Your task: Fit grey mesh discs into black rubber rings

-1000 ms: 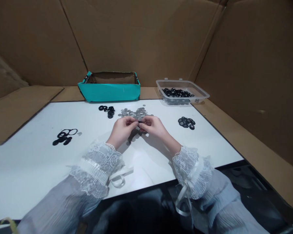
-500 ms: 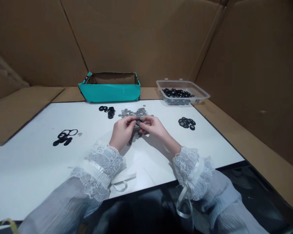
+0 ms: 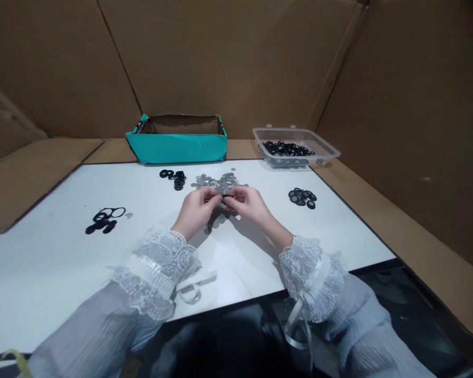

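Over the middle of the white board, my left hand and my right hand meet at their fingertips. Both pinch one small black ring between them, seen nearly edge-on. Under and behind the fingers lies a loose pile of small grey discs; some discs show below the hands too. Part of the ring and of the pile is hidden by the fingers.
A teal box stands at the back. Right of it, a clear plastic container holds many black rings. Small black groups lie at the left, back left and right. Cardboard walls surround the board.
The black ring between my fingertips has tilted from facing the camera to nearly edge-on. My hands stay in almost the same place.
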Demonstrator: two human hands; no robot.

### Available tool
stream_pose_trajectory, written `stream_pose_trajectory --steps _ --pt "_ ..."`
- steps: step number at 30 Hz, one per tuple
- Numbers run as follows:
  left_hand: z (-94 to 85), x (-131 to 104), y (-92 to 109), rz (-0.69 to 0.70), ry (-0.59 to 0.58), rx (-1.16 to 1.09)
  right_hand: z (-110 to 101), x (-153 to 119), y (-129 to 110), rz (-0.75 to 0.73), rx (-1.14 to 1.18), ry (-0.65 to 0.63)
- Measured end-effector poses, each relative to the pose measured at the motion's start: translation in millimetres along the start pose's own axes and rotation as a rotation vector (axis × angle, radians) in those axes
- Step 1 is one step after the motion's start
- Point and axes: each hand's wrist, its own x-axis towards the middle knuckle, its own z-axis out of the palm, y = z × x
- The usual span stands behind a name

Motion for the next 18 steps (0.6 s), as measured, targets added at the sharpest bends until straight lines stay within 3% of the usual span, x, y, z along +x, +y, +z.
stream_pose_trajectory --steps 7,12,18 --pt "7.4 -4.5 -0.4 0.088 0.137 0.06 5.7 -0.3 1.5 0.025 0.089 0.073" --pt "10.2 -2.5 -2.3 -0.01 0.051 -0.234 5.8 0.1 -0.9 0.093 0.263 0.026" --pt "6.3 -2.8 -3.8 -0.015 0.025 -0.176 3.7 -1.4 -2.5 0.069 0.135 -0.02"
